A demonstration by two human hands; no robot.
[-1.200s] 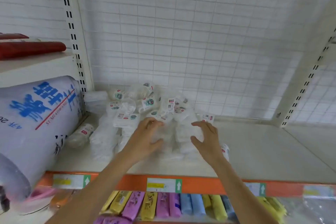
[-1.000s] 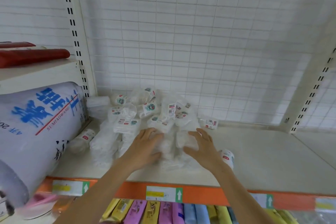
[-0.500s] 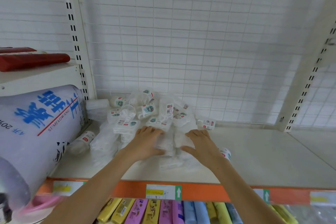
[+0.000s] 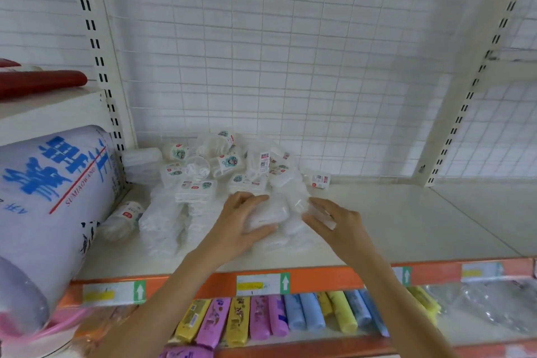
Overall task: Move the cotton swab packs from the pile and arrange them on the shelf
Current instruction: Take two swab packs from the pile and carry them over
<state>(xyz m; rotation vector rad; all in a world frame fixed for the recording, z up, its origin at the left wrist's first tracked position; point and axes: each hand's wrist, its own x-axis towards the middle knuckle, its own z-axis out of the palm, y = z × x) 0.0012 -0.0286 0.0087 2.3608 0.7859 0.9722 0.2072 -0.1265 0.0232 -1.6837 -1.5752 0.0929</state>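
While left hand [image 4: 241, 222] clamps clear pack [image 4: 268, 215] (pile's front edge), right hand [image 4: 338, 219] grip apart, fingers touching.

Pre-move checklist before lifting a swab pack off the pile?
1. Left hand on a pack: ok, thumb and fingers curl round it.
2. Right hand has a grip: cannot tell, fingers rest on clear wrap.
3. Bare shelf to the right for placing: ok.
4. Pile stable: not ok, loosely heaped.
5. Big roll clear of the hands: ok.
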